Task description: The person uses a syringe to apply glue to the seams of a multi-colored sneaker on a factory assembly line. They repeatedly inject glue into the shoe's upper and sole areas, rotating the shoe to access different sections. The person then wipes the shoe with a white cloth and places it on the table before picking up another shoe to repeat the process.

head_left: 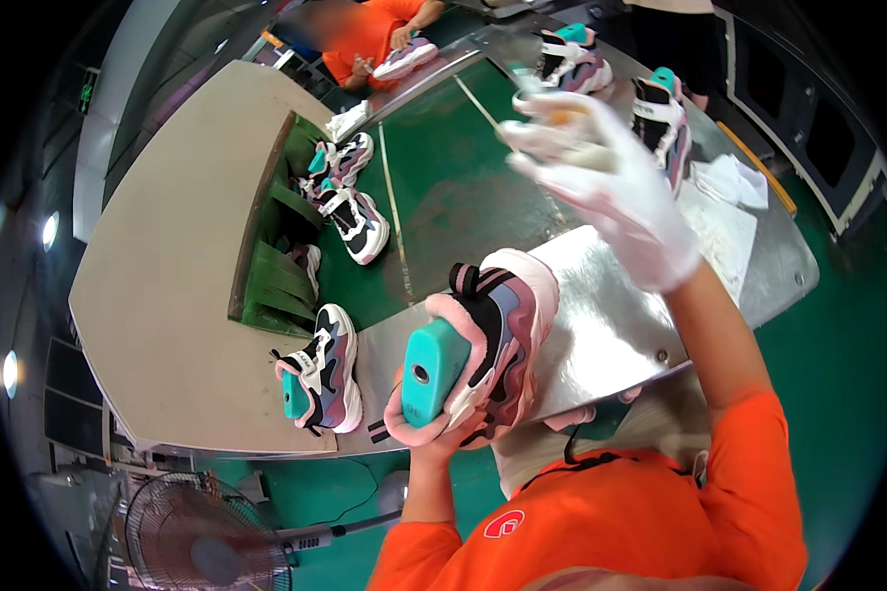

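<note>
Running diagonally from 7 o'clock to 1 o'clock, the green conveyor belt (443, 187) keeps a bare stretch at its middle, edged by a beige panel (168, 256) at 9 o'clock and a brushed metal worktable (611, 315) at 3 o'clock, whose rounded near edge curves past the person's chest.

The left hand (443, 433), bare, is wrapped from below around a chunky sneaker (493, 335) held just under centre, at 6 o'clock, above the table's near edge. The sneaker is pink, black, grey-blue and white, with a padded collar and a smooth teal plastic last (432, 369) filling its opening.

The right hand (601, 172), in a white fabric glove, is raised at 1 o'clock and blurred; its fingers curl on something small and orange-tipped, which cannot be made out.

A matching sneaker (320, 379) stands at 8 o'clock, 2 more (350, 197) lie at 10 o'clock. A white cloth (734, 182) lies crumpled at 2 o'clock.
</note>
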